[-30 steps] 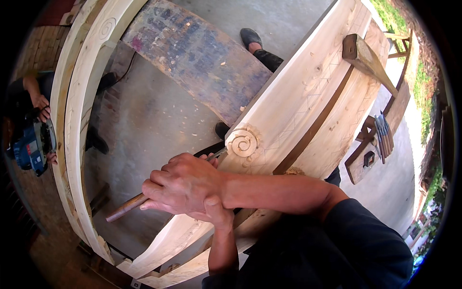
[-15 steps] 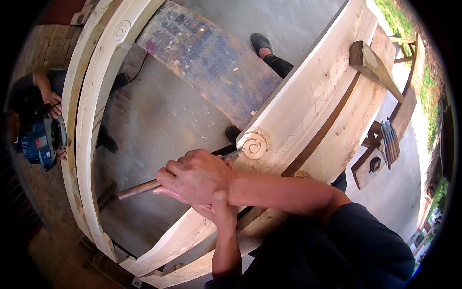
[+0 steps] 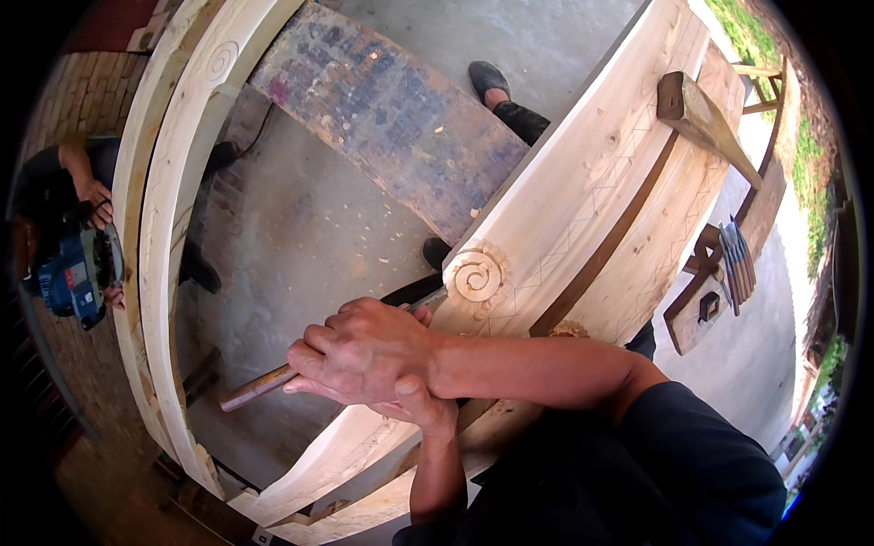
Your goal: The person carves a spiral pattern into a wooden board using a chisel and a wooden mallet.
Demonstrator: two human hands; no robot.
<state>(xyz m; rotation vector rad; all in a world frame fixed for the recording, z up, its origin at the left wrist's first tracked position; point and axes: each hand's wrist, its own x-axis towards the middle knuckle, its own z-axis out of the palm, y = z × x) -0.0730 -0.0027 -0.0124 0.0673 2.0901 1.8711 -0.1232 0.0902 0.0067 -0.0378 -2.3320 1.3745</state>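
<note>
My right hand [image 3: 369,350] is closed around the wooden handle of a chisel [image 3: 257,389], whose butt end sticks out on the left. Crossing underneath is my left hand [image 3: 425,400], its thumb against my right wrist. Most of its fingers are hidden, but a fingertip shows beside the chisel's metal shaft. The shaft points up and right, toward a carved spiral [image 3: 477,276] at the end of a pale wooden beam [image 3: 574,196]. Small scalloped cuts ring the spiral, and pencilled zigzags run along the beam. Where the chisel's cutting edge rests is hard to make out.
A wooden mallet [image 3: 696,109] lies on the beams. Several chisels [image 3: 739,264] and a small black object [image 3: 709,307] rest on a low bench at right. A stained plank [image 3: 391,118] spans the middle. At left, another person holds a blue power saw [image 3: 77,273] beside curved beams [image 3: 173,200].
The chisel's tip has drawn back from the spiral's edge. Its handle end has swung nearer to me, and both hands have shifted slightly with it.
</note>
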